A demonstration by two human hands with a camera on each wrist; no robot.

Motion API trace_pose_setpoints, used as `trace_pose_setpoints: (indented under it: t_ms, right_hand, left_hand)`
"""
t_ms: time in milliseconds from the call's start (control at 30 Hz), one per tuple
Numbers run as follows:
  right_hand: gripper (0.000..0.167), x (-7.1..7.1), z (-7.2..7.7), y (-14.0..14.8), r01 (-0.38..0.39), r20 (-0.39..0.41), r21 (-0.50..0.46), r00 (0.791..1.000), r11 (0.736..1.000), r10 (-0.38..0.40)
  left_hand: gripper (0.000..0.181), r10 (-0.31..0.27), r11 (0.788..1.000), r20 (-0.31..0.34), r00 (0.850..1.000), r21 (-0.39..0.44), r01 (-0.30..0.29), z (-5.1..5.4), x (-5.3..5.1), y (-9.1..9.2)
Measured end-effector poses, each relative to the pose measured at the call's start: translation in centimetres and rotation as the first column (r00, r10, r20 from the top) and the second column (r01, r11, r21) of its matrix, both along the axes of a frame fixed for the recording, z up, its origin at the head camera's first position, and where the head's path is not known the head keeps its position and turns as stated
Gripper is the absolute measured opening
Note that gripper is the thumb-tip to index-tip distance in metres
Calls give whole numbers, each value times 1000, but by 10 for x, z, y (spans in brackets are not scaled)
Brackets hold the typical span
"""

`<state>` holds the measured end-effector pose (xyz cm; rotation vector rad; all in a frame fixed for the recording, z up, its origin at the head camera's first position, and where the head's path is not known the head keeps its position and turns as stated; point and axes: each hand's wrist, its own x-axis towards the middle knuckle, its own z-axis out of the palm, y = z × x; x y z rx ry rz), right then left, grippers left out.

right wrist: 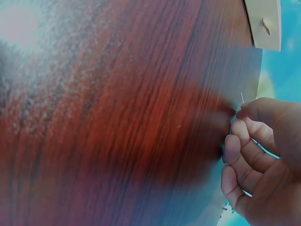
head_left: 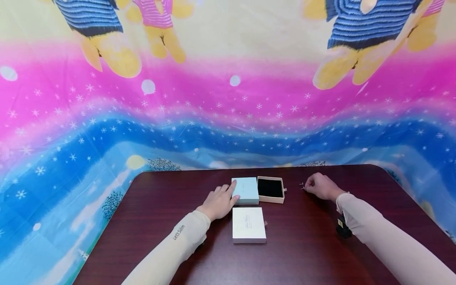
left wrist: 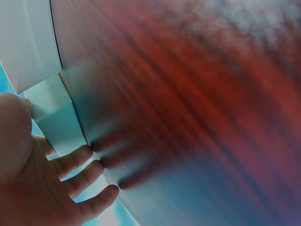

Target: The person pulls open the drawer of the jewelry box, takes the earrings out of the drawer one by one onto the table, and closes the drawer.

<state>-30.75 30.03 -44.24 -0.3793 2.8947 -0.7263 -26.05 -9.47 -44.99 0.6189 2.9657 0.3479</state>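
My left hand (head_left: pixel 219 202) lies at the left side of a closed light blue box (head_left: pixel 248 190), its forefinger and thumb touching it. In the left wrist view the other fingers (left wrist: pixel 77 179) are spread and fairly straight, with their tips at the table. Against the blue box's right side sits a cream box tray (head_left: pixel 272 200) with a black insert. Farther right, my right hand (head_left: pixel 322 187) pinches a small thin silvery piece (head_left: pixel 302 186) between thumb and forefinger just over the table. In the right wrist view its pin-like end (right wrist: pixel 242 97) sticks up; its exact kind is unclear.
A white box (head_left: pixel 248 231) with faint lettering and a small pull tab stands nearer to me, in front of the blue box. All rest on a dark red-brown wooden table (head_left: pixel 292 253). A patterned cloth (head_left: pixel 228 99) hangs behind the far edge.
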Motion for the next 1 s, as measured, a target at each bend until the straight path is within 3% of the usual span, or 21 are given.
trace_pose_setpoints:
  t_ms: [700,1000]
  right_hand:
    - [15,3,2,-3,-4,11,-11,1000,1000,4]
    - [14,2,5,-4,3,-28,8,1000,1000,-3]
  left_hand:
    - [65,1,1000,-4,1000,1,-1,0,0,0]
    - [65,-2,1000,-2,1000,3,2,2,1,0]
